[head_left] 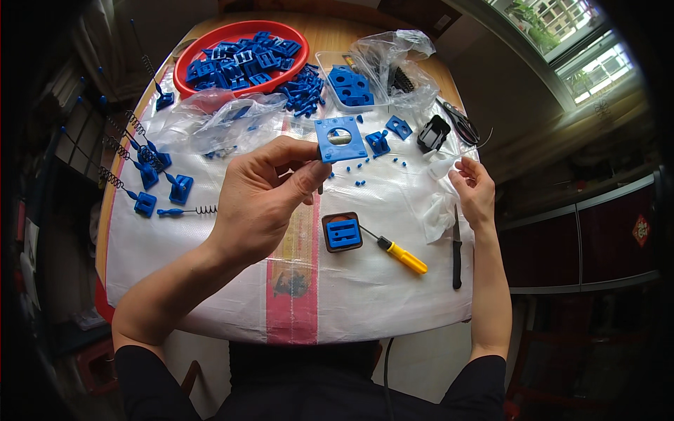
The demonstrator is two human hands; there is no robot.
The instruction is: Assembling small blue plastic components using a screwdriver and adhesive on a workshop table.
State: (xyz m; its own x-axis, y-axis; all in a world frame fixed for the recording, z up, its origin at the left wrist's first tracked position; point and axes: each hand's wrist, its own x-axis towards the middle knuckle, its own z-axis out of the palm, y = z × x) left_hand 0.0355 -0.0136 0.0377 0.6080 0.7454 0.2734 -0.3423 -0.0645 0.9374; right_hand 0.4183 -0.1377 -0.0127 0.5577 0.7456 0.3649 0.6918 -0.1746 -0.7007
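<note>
My left hand [270, 186] pinches a blue square plate [351, 153] by its left edge, raised above the table. A round hole is cut through the plate's middle. Over at the right, my right hand [475, 189] has its fingers bent together beside crumpled white film [441, 214]; what lies between the fingertips is too small to tell. Below the plate, a blue slotted part [343, 234] sits on a small dark square block [327, 245]. A screwdriver [406, 258] with a yellow handle lies with its shaft toward that block.
A red basin [181, 78] heaped with blue parts stands far left, and a clear tub [365, 107] holds blue plates. Spring-stemmed blue pieces [180, 189] lie leftward. On the right are a black-handled knife [457, 263], scissors [462, 126] and a black plastic part [434, 133].
</note>
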